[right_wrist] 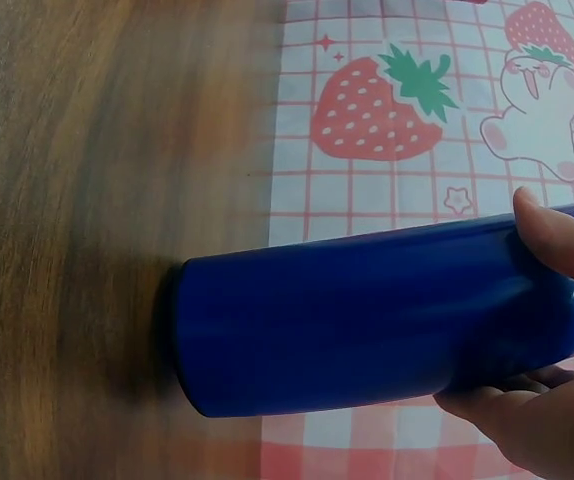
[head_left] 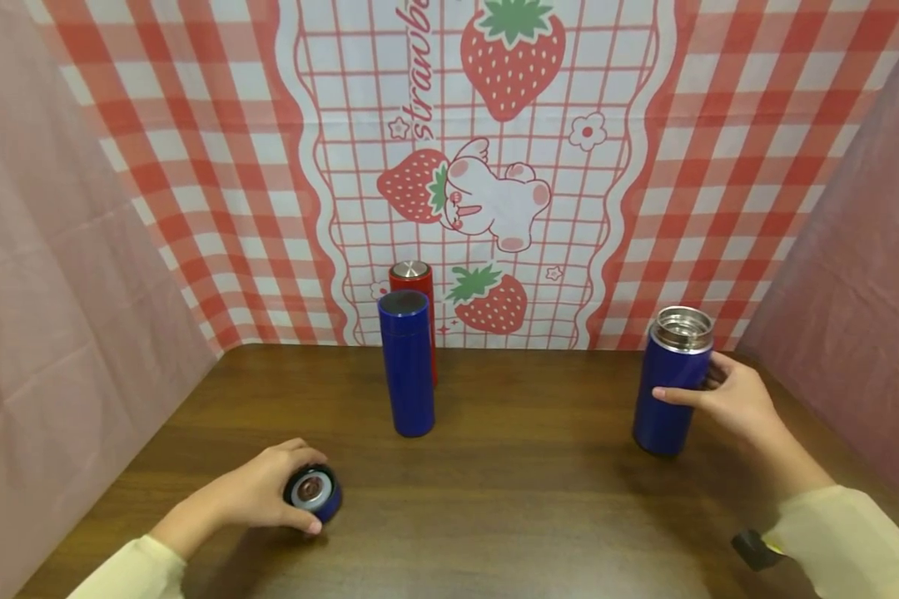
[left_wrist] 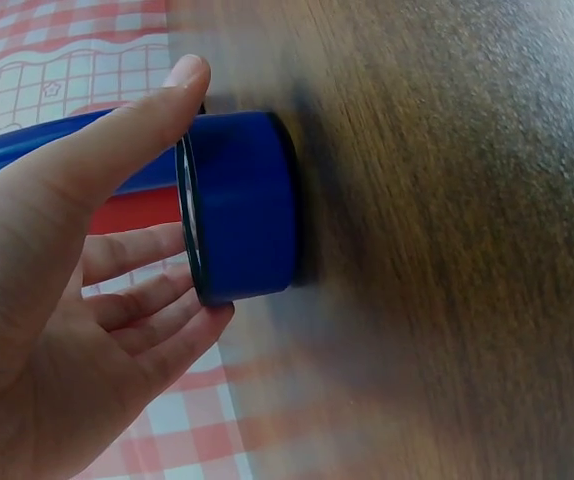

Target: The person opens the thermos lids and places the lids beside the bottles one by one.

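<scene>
On cloth (head_left: 195,125) runs "strawbe" (head_left: 422,75); hands (head_left: 262,489) (head_left: 740,401) hold open bottle (head_left: 672,370) and lid (head_left: 313,489).

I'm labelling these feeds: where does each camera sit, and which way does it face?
Head: on the person's head, facing forward and down at the table; left hand, right hand and sleeves show.
Left wrist: on that wrist, facing the blue lid; much of that hand shows.
Right wrist: on that wrist, facing the open blue bottle; part of that hand shows.
Shared: head and left-wrist views both show the lid.
</scene>
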Demonstrator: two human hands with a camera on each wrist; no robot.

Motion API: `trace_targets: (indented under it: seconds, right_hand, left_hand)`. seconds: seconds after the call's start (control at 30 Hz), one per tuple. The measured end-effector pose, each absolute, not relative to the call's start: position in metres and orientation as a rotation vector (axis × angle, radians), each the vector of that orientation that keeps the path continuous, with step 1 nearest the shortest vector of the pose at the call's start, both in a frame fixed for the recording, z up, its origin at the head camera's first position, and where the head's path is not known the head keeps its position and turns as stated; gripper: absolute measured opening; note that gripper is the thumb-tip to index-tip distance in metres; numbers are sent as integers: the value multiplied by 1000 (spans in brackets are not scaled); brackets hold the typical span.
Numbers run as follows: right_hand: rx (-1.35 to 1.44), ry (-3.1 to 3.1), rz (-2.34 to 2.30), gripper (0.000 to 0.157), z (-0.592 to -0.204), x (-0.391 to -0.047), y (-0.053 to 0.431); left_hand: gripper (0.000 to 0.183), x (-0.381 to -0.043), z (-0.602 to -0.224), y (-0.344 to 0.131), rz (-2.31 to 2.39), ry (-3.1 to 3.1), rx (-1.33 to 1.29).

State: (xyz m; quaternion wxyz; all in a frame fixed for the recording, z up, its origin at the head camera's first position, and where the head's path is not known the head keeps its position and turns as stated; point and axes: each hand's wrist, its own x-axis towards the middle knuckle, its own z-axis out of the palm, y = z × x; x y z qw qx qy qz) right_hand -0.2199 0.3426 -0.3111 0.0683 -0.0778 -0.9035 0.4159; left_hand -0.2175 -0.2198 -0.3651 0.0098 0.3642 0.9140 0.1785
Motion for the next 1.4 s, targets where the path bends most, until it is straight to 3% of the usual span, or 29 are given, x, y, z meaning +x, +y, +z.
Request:
trace_targets:
  seconds: [0.33, 0.6, 0.9, 1.2, 1.4]
  right_hand:
    - [-213, -2726, 1228, 99, -310, -221, 343]
    - [-217, -2726, 1262, 99, -311, -224, 345]
    - [-220, -2727, 1271, 99, -314, -226, 346]
    - [-192, -2740, 1273, 99, -316, -228, 350]
    - [-192, -2729, 1194, 93, -320, -229, 355]
  left_hand:
    - [73, -219, -358, -214, 546, 2791, 1096]
    - [78, -225, -338, -205, 490, 2715, 891]
    - [76, -236, -296, -194, 392, 2735, 820]
    - [79, -257, -242, -179, 319, 2832, 942]
    - [97, -267, -233, -161, 422, 2913, 838]
